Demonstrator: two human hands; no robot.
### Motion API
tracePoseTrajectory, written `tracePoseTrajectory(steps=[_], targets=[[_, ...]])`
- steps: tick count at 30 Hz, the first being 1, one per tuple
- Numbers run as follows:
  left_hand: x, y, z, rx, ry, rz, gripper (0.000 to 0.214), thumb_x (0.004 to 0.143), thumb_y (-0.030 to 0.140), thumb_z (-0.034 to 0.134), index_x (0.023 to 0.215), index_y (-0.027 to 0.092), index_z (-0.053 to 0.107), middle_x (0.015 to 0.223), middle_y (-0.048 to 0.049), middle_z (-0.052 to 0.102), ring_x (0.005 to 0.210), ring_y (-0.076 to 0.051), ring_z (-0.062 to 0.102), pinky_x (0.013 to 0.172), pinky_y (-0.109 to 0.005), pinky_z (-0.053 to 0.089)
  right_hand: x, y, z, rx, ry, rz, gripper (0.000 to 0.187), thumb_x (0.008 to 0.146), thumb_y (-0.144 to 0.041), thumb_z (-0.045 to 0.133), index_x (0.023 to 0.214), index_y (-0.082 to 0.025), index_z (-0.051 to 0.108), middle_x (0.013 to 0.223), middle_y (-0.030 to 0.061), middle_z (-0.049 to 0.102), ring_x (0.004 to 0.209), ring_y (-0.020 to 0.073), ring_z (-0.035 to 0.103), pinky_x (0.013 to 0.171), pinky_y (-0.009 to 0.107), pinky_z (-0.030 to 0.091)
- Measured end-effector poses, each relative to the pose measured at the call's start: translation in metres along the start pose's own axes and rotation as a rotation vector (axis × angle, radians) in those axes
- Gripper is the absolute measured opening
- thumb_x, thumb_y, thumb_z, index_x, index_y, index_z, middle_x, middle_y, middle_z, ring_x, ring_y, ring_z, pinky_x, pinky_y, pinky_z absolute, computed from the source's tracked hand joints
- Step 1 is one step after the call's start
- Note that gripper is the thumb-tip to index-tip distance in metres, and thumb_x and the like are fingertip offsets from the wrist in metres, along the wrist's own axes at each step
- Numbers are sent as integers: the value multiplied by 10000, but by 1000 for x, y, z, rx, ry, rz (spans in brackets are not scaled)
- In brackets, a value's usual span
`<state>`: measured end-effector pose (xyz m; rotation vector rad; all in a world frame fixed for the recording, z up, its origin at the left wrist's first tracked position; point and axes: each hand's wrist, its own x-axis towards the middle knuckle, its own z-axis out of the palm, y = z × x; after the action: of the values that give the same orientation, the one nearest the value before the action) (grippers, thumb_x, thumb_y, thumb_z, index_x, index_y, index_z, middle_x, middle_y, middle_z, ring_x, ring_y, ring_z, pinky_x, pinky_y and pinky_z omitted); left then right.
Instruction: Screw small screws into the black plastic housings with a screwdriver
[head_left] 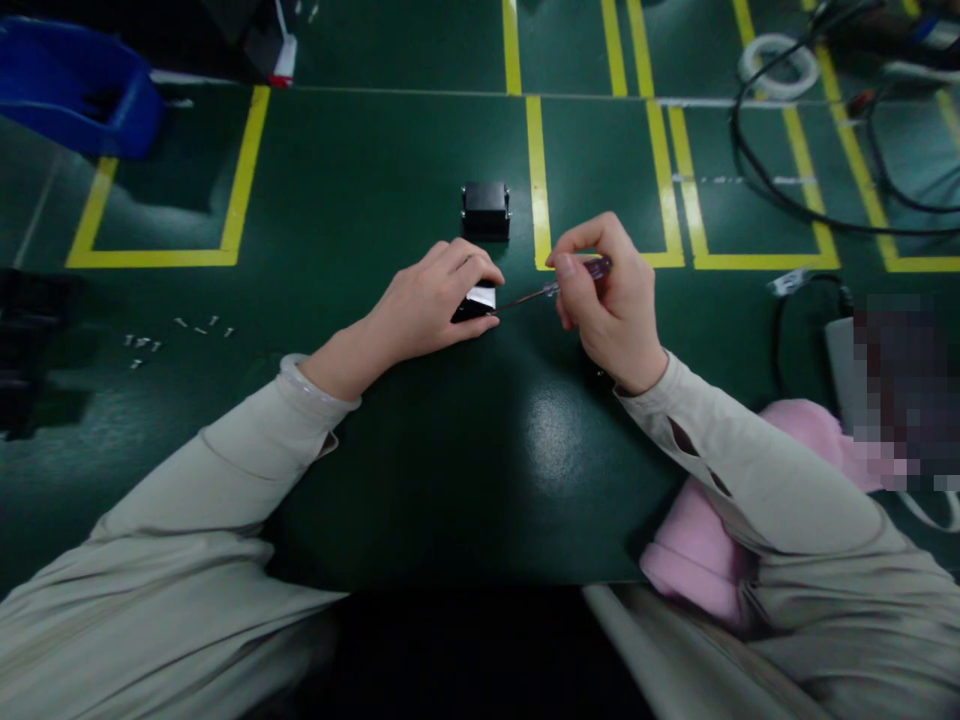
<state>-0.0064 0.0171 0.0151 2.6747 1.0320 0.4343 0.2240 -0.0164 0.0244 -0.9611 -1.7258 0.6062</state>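
Screwdriver [551, 289] at a small black block [475, 304]
The left hand [439, 300] holds the block between thumb and curled fingers, well in from the tabletop's [450, 480] near edge; the right hand [609, 300] pinches the screwdriver's handle, its tip at the block's right end.

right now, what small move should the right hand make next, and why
I'd probably nudge the screwdriver gently to check its contact: the right hand holds its tip at the edge of the block, which the left hand grips, but whether they touch is too small to tell.
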Motion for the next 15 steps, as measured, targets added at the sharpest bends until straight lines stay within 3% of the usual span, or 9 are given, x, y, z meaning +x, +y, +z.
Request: tracePoseTrajectory(steps=[9,15], targets=[[0,-1,1,2,1,4,393,921,361,637,1270,205,545,1306,-115,590,1254,-321,558,1035,-519,502,-1,2,-1,-21,1,-14,287,1029,-499,449,1001,-233,554,891,6,597,702,100,569,659,279,544],[0,0,0,1,4,5,377,925,356,631,1260,203,549,1298,-112,596,1261,-317,556,1056,-515,491,-1,0,0,-36,1,-16,327,1039,-509,420,923,-234,554,787,-19,563,604,78,518,603,254,514]])
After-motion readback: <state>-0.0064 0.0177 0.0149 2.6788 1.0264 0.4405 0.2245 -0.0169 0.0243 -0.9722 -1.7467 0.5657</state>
